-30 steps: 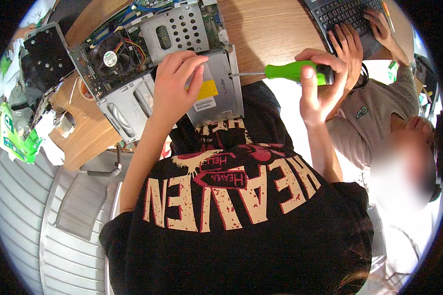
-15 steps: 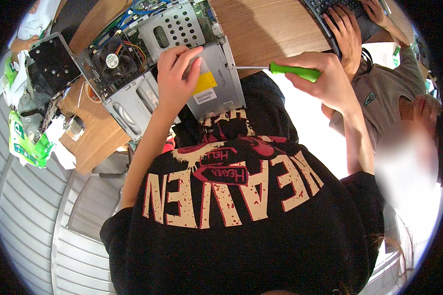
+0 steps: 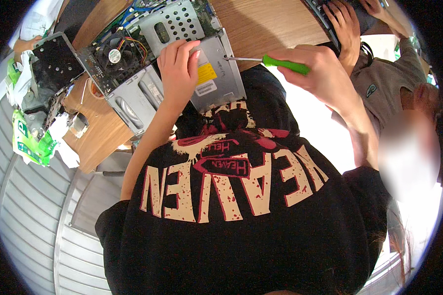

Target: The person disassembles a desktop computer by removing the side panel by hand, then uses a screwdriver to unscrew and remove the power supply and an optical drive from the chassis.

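My right hand is wrapped round the green handle of a screwdriver. The screwdriver lies nearly level, and its thin shaft reaches left to the right side of a silver optical drive. Its tip meets the metal there; a screw is too small to make out. Across the drive's left part lies my left hand, fingers bent and close together, holding the drive and hiding its left edge. Yellow and white labels show beside the thumb. The drive sits at the near right of an opened computer case.
Left of the drive, the case holds a black fan and a perforated metal bracket. A black metal panel, a green-and-white package and crumpled tissue crowd the far left. At right, a co-worker's hand rests on a keyboard.
The screwdriver and right hand have shifted slightly left and up, the shaft still against the drive. My left hand's fingers have drawn closer together. The view has moved a little.
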### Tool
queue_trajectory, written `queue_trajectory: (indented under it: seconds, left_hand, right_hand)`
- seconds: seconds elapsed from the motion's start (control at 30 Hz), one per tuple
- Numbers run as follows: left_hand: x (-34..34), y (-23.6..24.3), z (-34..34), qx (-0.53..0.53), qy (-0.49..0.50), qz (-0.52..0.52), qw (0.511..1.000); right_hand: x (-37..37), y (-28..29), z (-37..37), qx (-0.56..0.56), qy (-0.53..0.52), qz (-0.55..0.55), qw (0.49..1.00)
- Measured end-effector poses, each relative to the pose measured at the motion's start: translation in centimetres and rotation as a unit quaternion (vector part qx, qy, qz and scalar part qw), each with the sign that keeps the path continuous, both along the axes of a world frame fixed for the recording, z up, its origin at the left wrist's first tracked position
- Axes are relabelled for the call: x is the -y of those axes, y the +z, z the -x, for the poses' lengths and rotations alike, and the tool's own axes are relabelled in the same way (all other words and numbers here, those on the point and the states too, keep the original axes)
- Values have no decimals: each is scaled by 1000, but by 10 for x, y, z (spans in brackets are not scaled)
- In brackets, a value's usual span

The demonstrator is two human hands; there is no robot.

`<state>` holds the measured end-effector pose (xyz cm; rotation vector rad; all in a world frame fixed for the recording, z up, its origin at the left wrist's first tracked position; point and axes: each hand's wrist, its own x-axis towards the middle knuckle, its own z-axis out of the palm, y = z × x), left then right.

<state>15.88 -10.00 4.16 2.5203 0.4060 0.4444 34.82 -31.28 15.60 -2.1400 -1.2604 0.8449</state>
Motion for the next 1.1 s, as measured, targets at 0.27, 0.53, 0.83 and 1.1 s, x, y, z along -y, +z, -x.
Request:
queue_trajectory:
  seconds: [0.27,0.53,0.83,1.1]
  left_hand:
    - [-27,9,-10,-7,-78,80,994]
    - [-29,10,4,-14,-52,85,995]
    - [-18,4,26,13,32,94,995]
    - [-4,-3,39,-6,79,115,990]
  right_hand:
    - [-50,30,10,239,201,-43,949]
    - [-53,43,30,243,183,92,948]
    - [-50,33,25,138,123,108,977]
    - [-43,-7,-15,22,105,91,990]
